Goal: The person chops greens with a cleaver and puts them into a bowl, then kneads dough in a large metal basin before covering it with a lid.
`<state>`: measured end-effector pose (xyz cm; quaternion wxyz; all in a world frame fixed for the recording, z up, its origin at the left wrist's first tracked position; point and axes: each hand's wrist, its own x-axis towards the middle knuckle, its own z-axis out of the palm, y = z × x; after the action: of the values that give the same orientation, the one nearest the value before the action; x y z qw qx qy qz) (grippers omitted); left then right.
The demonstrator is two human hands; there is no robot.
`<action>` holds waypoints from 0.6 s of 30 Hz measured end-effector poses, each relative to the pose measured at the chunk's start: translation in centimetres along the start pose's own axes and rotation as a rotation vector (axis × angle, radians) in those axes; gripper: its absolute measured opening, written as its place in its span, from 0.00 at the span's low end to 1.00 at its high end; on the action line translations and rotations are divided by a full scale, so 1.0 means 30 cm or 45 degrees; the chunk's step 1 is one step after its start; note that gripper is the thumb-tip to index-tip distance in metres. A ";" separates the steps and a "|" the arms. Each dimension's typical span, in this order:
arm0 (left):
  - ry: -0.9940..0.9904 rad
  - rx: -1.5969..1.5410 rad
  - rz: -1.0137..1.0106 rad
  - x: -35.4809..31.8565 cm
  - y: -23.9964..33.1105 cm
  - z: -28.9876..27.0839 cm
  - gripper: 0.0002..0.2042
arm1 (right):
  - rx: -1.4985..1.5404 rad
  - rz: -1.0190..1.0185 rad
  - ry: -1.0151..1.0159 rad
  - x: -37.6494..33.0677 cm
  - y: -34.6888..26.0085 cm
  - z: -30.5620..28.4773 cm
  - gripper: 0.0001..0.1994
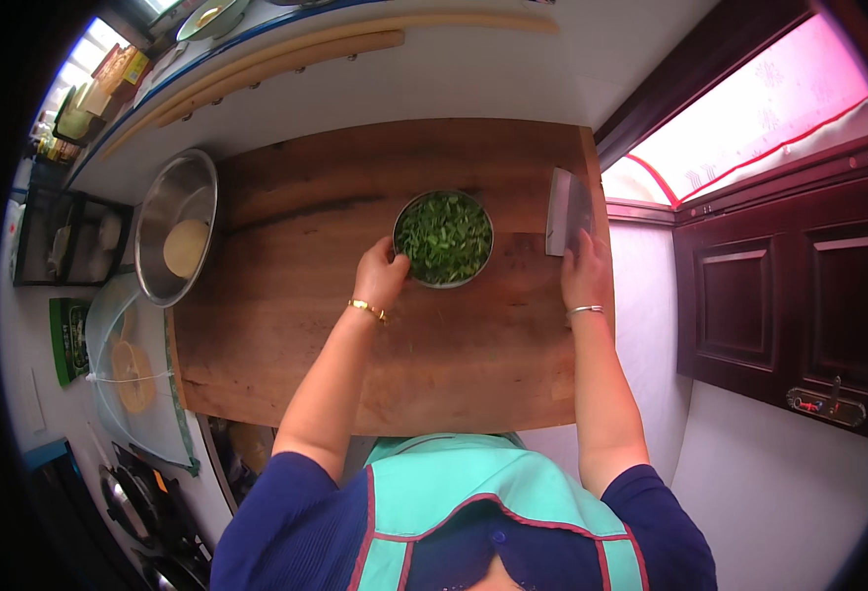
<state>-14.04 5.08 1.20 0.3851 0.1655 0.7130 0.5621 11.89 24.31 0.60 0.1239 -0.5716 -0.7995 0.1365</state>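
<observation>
A round metal bowl (491,258) full of chopped green leaves (444,236) stands near the middle of the wooden board. My left hand (383,276) pinches its left rim, thumb towards the leaves. By the board's right edge lies a cleaver (569,212), its broad grey blade pointing away from me. My right hand (588,274) is at the near end of that cleaver, its fingers closed about the handle end, which the hand hides. The right fingers look slightly blurred.
At the board's (286,325) left edge, a large steel basin (153,212) sits tilted in view, with a pale round lump of dough (187,248) inside. A mesh food cover (109,394) is nearer on the left. Rolling pins (286,74) lie along the wall; a dark red cabinet (789,305) stands right.
</observation>
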 end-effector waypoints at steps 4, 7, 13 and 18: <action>0.065 0.188 0.113 -0.037 -0.067 -0.086 0.17 | 0.427 -0.640 0.067 0.155 -0.280 0.114 0.21; 0.078 0.053 0.060 -0.019 -0.068 -0.132 0.18 | 0.446 -0.741 0.012 0.317 -0.421 0.268 0.22; 0.092 -0.192 -0.060 0.027 -0.048 -0.249 0.21 | 0.228 -0.710 -0.165 0.514 -0.570 0.476 0.28; 0.194 -0.303 -0.114 0.015 0.005 -0.332 0.21 | -0.021 -1.102 -0.155 0.476 -0.709 0.542 0.30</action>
<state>-21.69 -1.30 1.87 0.3714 0.0436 0.6750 0.6360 -17.10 30.01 -6.31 0.1176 -0.1758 -0.9723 0.0991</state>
